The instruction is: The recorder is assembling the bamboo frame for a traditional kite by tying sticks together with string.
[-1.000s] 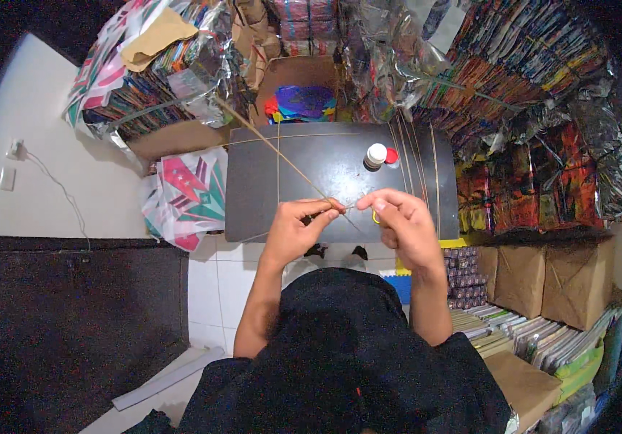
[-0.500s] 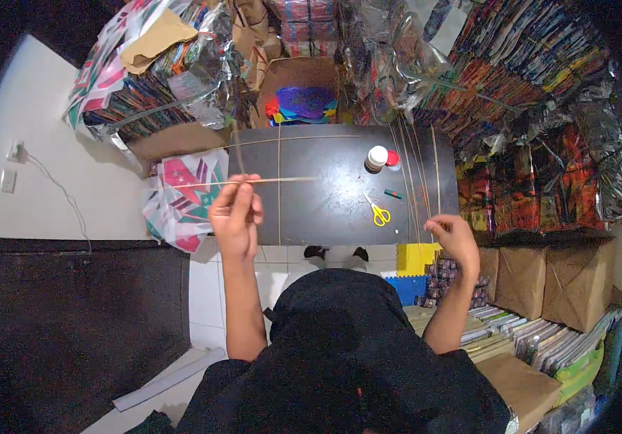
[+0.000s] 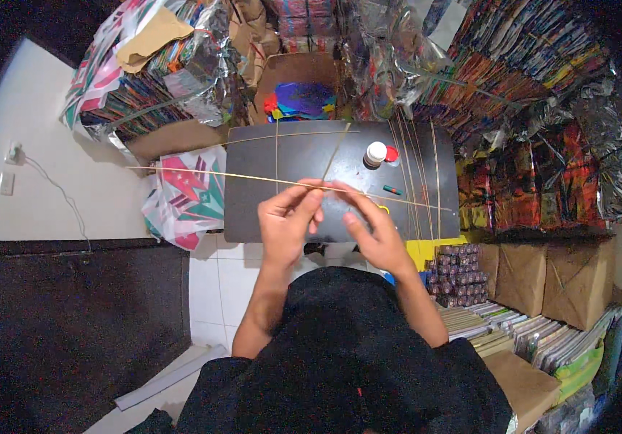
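Observation:
Two thin bamboo-like sticks cross between the fingertips of my left hand (image 3: 287, 219), which pinches them over the dark table. The long stick (image 3: 213, 173) runs sideways, far past both hands. A shorter-looking stick (image 3: 336, 152) points away from me, somewhat blurred. At the crossing, my right hand (image 3: 374, 235) reaches in with its fingers stretched out and touching or nearly touching the long stick. Its thumb stands apart from the fingers. Just beyond the right hand, yellow scissors (image 3: 384, 208) are mostly hidden behind it.
On the dark table (image 3: 253, 217) stand a white-capped bottle (image 3: 375, 153) and a red lid (image 3: 392, 154), with a small green tube (image 3: 392, 189) nearer. Several loose sticks (image 3: 435, 170) lie at its right. Printed sheets (image 3: 184, 192) hang at the left edge. Wrapped stacks (image 3: 513, 65) crowd the back.
My left hand has moved right with the crossed sticks, and they have turned slightly. My right hand has left the loose sticks at the table's right and come in to the crossing.

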A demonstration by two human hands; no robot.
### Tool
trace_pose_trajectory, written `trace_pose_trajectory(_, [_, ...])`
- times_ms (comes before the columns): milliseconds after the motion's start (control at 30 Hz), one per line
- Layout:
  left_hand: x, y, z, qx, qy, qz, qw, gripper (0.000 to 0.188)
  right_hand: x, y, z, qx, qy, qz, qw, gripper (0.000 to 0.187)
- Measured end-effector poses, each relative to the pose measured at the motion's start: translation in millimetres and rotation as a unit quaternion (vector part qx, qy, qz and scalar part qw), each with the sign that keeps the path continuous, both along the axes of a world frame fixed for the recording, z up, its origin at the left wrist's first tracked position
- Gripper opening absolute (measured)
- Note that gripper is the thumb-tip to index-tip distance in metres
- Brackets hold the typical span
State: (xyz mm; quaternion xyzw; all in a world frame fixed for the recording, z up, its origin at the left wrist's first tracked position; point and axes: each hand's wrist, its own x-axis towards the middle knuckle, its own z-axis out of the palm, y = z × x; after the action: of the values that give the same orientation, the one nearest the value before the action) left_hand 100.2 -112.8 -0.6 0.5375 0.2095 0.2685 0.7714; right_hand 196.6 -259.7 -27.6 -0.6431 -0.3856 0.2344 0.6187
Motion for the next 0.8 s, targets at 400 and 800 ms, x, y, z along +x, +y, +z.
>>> trace_pose_trajectory(400, [-5.5,1.3,-17.7,0.072,0.09,-0.039,0.993,0.017,-25.6,-6.9,17.0,-0.053,0.064,0.044,0.996,0.019])
trace_pose_trajectory(800, [-24.1,7.5,-23.9,0.305,0.084,-0.192,0.929,0.015,20.5,-46.1,61.8,-0.141,0.046,0.007,0.989,0.017])
